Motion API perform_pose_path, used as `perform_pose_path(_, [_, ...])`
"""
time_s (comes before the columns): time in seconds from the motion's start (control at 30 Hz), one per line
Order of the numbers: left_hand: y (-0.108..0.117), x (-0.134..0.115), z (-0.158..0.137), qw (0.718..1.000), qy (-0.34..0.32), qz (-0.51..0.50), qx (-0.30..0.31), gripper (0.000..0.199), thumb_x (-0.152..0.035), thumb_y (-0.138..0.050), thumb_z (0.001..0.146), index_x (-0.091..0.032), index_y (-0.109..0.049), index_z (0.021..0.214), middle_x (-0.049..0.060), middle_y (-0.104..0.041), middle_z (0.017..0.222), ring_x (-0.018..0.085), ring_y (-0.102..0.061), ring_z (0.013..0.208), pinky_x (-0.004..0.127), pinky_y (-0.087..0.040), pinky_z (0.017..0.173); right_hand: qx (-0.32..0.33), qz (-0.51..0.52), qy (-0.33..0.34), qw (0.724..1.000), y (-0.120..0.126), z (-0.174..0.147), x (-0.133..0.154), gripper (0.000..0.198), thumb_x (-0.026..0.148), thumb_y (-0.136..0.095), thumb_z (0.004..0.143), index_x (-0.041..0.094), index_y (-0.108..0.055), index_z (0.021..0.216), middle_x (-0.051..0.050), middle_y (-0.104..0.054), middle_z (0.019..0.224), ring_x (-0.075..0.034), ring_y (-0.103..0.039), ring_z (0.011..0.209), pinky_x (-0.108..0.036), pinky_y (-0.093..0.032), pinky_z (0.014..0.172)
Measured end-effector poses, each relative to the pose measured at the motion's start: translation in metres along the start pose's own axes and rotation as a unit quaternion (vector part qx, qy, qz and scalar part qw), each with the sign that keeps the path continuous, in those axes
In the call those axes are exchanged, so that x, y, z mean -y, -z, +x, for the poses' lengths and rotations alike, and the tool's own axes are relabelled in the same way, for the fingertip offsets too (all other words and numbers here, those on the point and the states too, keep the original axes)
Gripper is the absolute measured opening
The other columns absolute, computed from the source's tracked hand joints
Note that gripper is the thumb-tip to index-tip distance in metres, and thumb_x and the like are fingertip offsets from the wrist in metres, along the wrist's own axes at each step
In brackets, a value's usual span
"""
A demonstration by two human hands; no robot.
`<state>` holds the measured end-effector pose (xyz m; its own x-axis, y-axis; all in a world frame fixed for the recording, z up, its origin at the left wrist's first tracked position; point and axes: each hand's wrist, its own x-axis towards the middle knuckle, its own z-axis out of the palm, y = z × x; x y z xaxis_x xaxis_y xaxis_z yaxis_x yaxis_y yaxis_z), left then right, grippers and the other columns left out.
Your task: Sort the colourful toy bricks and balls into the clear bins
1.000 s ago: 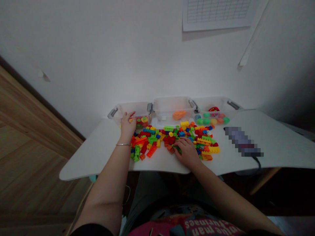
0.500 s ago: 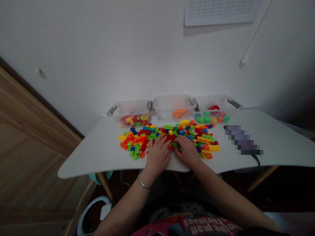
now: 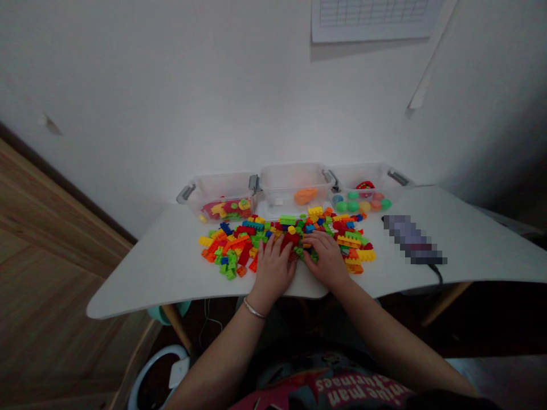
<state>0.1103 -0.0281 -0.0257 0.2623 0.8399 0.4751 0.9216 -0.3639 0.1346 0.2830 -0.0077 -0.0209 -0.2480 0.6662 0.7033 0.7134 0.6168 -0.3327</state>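
L hand (image 3: 274, 265) spread on bricks (image 3: 292, 230), R hand (image 3: 328, 259) curled nr it, can't tell grip

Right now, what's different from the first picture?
The left hand moved from beside the left clear bin rightward and nearer the body, onto the brick pile beside the right hand. I can't see whether it let anything go. The right hand stayed at the pile; the bins stayed put.

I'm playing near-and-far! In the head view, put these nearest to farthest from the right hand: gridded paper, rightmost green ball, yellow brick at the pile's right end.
1. Yellow brick: just right of the right hand.
2. Rightmost green ball: farther back, in the right clear bin.
3. Gridded paper: farthest, up on the wall.
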Motion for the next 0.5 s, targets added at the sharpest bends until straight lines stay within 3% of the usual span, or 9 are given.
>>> perform_pose_path(0.13, [0.001,-0.002,0.0,1.0,0.0,-0.01,-0.007,0.038,-0.035,-0.051,0.092,-0.023,-0.061,0.127,0.011,-0.055,0.14,0.032,-0.043,0.135,0.059,-0.027,0.116,0.038,-0.082,-0.064,0.994,0.04,0.008,-0.018,0.018,0.024,-0.055,0.086,0.02,-0.068,0.098,-0.009,-0.071,0.097,-0.026,-0.06,0.093,-0.042,-0.047,0.088])
perform_pose_path(0.27, [0.002,-0.003,0.001,1.0,-0.001,-0.015,-0.008,0.037,-0.032,-0.051,0.092,-0.022,-0.06,0.126,0.01,-0.058,0.137,0.031,-0.044,0.134,0.057,-0.027,0.116,0.142,-0.129,-0.071,0.979,0.078,0.007,-0.049,0.017,0.029,-0.061,0.083,0.021,-0.069,0.094,-0.007,-0.071,0.093,-0.026,-0.06,0.087,-0.038,-0.047,0.079])
perform_pose_path(0.37, [0.002,-0.003,0.001,1.0,0.003,-0.017,-0.004,0.036,-0.032,-0.05,0.092,-0.022,-0.06,0.126,0.01,-0.059,0.136,0.03,-0.045,0.133,0.056,-0.026,0.116,0.201,-0.132,-0.06,0.969,0.085,0.0,-0.066,0.019,0.027,-0.066,0.079,0.02,-0.07,0.096,-0.007,-0.071,0.093,-0.025,-0.061,0.089,-0.036,-0.047,0.08])
perform_pose_path(0.5, [0.002,-0.003,0.0,1.0,0.003,-0.02,0.002,0.037,-0.032,-0.049,0.093,-0.021,-0.06,0.126,0.01,-0.059,0.136,0.029,-0.046,0.133,0.056,-0.027,0.116,0.218,-0.149,-0.053,0.963,0.074,-0.006,-0.073,0.019,0.024,-0.067,0.078,0.02,-0.072,0.096,-0.008,-0.071,0.095,-0.025,-0.062,0.093,-0.037,-0.046,0.086])
